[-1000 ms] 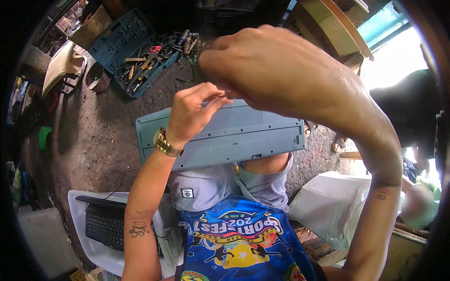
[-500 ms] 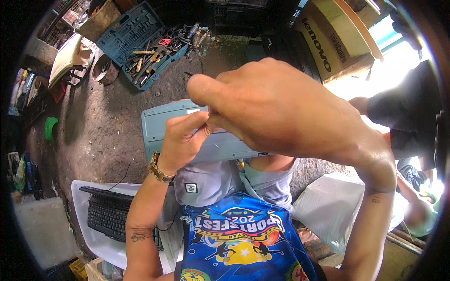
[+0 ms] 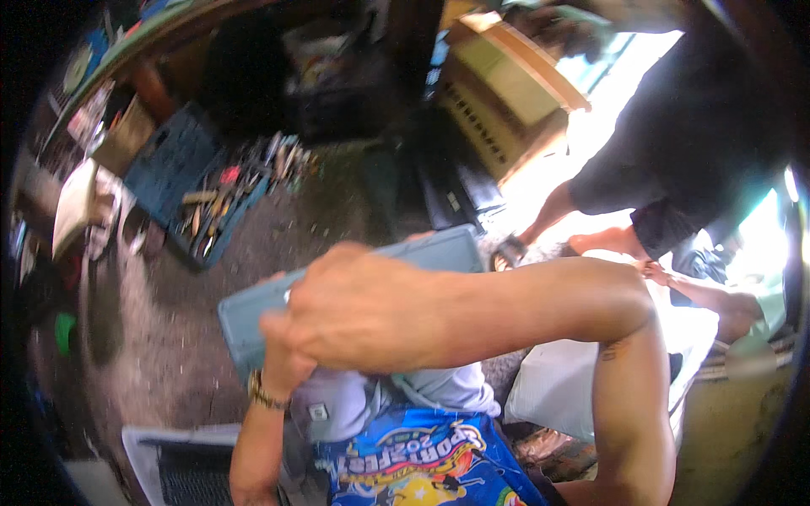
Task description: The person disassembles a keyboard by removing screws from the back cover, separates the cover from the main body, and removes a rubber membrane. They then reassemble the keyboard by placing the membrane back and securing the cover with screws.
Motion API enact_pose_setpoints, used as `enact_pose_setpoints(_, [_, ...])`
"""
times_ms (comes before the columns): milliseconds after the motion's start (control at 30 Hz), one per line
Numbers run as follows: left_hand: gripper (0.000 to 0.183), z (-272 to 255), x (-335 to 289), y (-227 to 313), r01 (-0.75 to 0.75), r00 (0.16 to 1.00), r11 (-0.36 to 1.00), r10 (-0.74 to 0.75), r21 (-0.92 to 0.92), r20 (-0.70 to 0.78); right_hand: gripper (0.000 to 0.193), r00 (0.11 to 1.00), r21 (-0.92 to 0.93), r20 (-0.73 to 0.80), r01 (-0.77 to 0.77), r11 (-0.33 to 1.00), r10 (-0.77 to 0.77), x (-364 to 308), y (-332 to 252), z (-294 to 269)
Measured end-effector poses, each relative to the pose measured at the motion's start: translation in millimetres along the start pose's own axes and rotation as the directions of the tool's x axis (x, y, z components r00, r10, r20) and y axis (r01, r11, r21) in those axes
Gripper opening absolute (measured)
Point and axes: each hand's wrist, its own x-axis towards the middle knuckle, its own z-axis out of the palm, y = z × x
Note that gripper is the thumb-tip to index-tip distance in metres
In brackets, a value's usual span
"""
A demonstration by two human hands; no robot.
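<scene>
A long, flat blue-grey casing (image 3: 439,253), like the underside of a keyboard, lies across my lap. Over its left half my right hand (image 3: 350,308) is closed, back of the hand upward, in front of the left fingers. My left hand (image 3: 285,363), with a gold watch (image 3: 263,395) at the wrist, is closed and pressed up against it. What the two hands grip between them is hidden, and motion blurs the fingers.
An open blue tool case (image 3: 173,160) with several hand tools lies on the floor at far left. A cardboard box (image 3: 498,101) stands at the back. A person in dark clothes (image 3: 675,135) is at right. A black keyboard (image 3: 198,476) sits in a white tray at lower left.
My right hand has dropped lower and moved left, now covering the left fingers. The head view has shifted and tilted, so the casing appears slanted.
</scene>
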Motion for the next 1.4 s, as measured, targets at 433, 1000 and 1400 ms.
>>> enact_pose_setpoints(433, [0.032, 8, 1, 8, -0.024, 1.0, 0.999, 0.024, 0.037, -0.019, 0.033, 0.994, -0.133, -0.054, 0.089, 0.987, -0.097, -5, -25, -12])
enact_pose_setpoints(1000, [0.037, -94, 43, 37, 0.105, 0.916, 0.958, 0.01, 0.265, -0.4, 0.053, 0.688, -0.037, 0.323, -0.677, 0.735, 0.65, -132, -4, 68])
enact_pose_setpoints(1400, [0.014, -6, 20, 17, 0.017, 0.987, 0.96, -0.062, 0.279, 0.15, 0.036, 0.692, 0.365, -0.127, -0.634, 0.682, 0.711, -188, 38, 77])
